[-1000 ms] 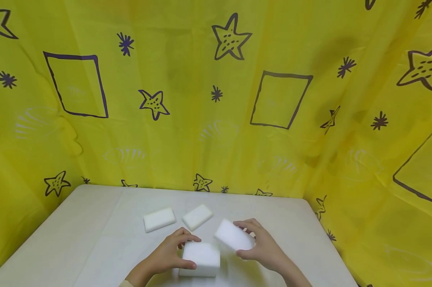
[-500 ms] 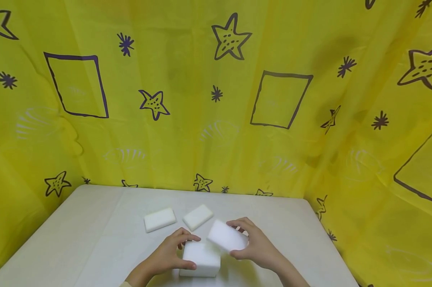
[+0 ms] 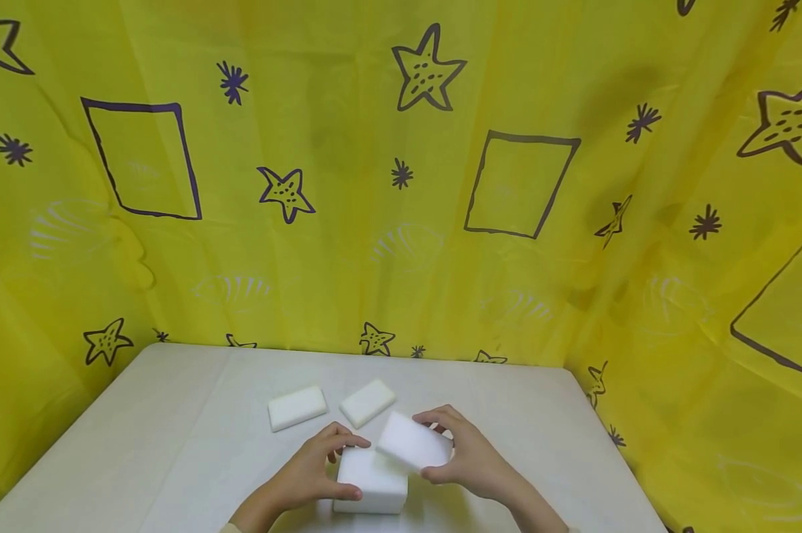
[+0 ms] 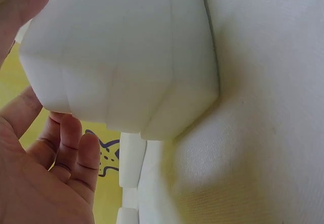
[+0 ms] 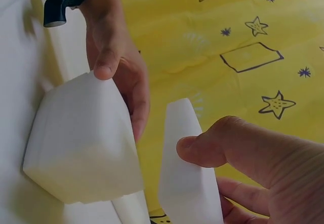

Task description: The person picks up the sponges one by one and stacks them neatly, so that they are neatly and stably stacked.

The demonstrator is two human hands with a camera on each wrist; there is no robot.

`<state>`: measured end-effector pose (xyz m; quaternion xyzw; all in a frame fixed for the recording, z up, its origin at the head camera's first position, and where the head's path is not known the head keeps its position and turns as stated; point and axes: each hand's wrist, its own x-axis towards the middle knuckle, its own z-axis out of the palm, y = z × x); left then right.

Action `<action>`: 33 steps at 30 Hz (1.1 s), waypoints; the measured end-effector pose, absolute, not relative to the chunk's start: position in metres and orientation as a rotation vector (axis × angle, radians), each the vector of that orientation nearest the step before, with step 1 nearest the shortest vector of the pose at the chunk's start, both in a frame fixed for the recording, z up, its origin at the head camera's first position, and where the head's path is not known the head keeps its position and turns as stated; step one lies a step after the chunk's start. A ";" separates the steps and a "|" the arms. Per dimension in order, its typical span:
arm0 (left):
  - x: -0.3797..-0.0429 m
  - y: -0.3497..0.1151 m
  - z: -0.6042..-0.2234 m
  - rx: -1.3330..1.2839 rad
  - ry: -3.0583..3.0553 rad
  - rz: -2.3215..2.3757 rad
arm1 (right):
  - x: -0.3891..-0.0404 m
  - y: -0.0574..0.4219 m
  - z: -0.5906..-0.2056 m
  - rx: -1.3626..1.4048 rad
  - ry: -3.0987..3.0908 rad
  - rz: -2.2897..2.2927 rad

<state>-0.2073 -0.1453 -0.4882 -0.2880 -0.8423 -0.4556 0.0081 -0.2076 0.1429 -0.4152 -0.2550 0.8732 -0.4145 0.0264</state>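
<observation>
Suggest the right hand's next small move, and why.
I'd probably have the right hand turn its white block square over the stack. In the head view the block is askew, overlapping the stack's far right corner; the right wrist view shows a gap between them; the left hand grips the stack.

In the head view, the held block point(image 3: 412, 443) hides the far right corner of the stack point(image 3: 370, 485). Right of the stack, fingers of the right hand point(image 3: 470, 455) partly vanish behind that block; left of it, some fingers of the left hand point(image 3: 310, 471) disappear behind the stack. Beyond the stack, in the right wrist view, the top edge crops a dark blue fitting point(image 5: 63, 4).
</observation>
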 end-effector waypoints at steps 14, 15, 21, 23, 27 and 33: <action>-0.207 -0.143 -0.491 -0.880 -2.618 -1.419 | -0.208 0.136 -0.416 -0.839 2.673 -1.255; -0.207 -0.143 -0.491 -0.881 -2.615 -1.417 | -0.207 0.136 -0.416 -0.841 2.670 -1.253; -0.206 -0.143 -0.493 -0.885 -2.611 -1.383 | -0.207 0.133 -0.417 -0.845 2.669 -1.242; -0.206 -0.143 -0.493 -0.887 -2.612 -1.376 | -0.207 0.133 -0.417 -0.845 2.671 -1.237; -0.206 -0.144 -0.493 -0.899 -2.604 -1.381 | -0.207 0.132 -0.417 -0.843 2.670 -1.236; -0.208 -0.145 -0.495 -0.930 -2.583 -1.370 | -0.208 0.130 -0.418 -0.848 2.659 -1.243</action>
